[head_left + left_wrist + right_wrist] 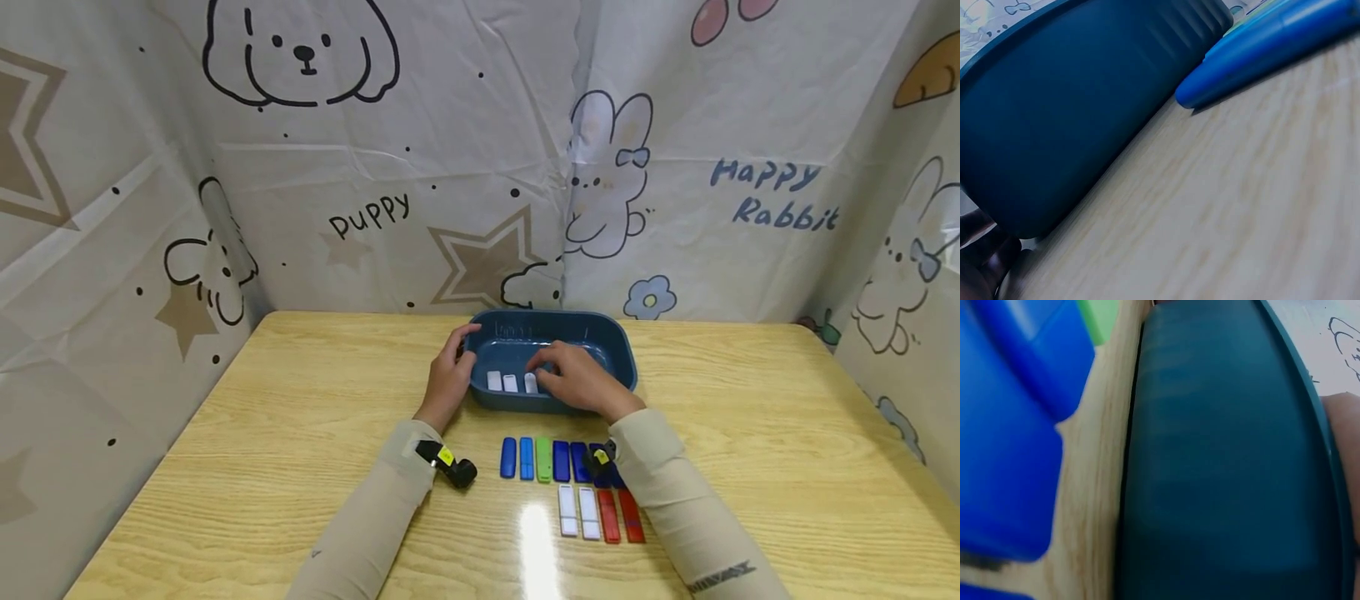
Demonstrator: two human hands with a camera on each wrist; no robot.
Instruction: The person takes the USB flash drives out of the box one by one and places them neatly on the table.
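A dark blue plastic basin (551, 403) stands at the back of the table. My left hand (446, 382) holds its left end, fingers at the rim and along the outer wall. My right hand (581, 379) reaches over the near rim, thumb and index finger pinching the top of a white stick (530, 383) that looks like a USB flash drive. Two similar white sticks, a left one (493, 381) and a right one (510, 383), lie inside along the near wall. The wrist views mostly show the basin's outer wall (1079, 106), (1229, 450).
In front of the basin lies a row of sticks: a blue one (508, 457), a light blue one (527, 458), a green one (543, 459) and several dark blue ones (561, 461), partly under the right wrist. Nearer are two white sticks (567, 510) and two red ones (608, 516). A printed curtain (450, 167) hangs behind.
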